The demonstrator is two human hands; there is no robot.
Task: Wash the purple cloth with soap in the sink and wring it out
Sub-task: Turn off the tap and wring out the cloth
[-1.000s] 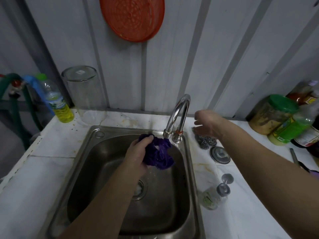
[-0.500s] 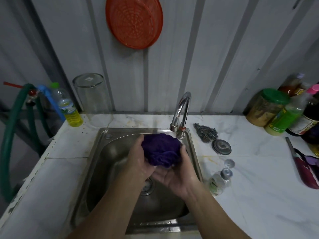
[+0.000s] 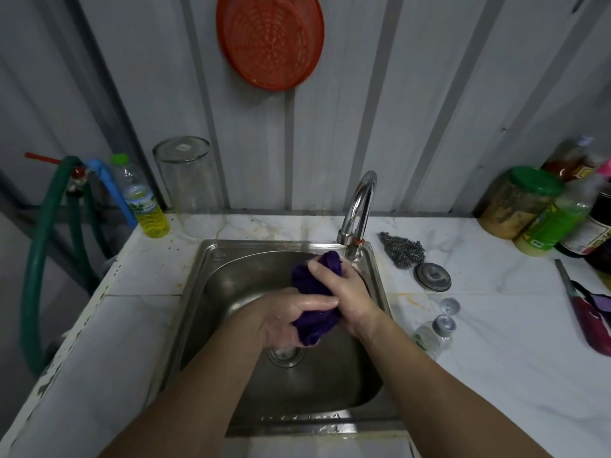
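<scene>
The purple cloth is bunched into a wet wad over the steel sink, just left of the chrome tap. My left hand grips its lower end from the left, fingers wrapped over it. My right hand clasps its upper part from the right, thumb across the top. Both hands look wet. A small clear soap pump bottle stands on the counter right of the sink. No water stream is visible from the tap.
On the white counter lie a steel scourer, a round metal sink plug and a red-handled knife. Jars and bottles crowd the back right. A glass jar and yellow bottle stand back left; a green hose hangs left.
My right hand came back from beside the tap and closed on the cloth. Both hands now squeeze it, lower in the sink, with the right hand on top.
</scene>
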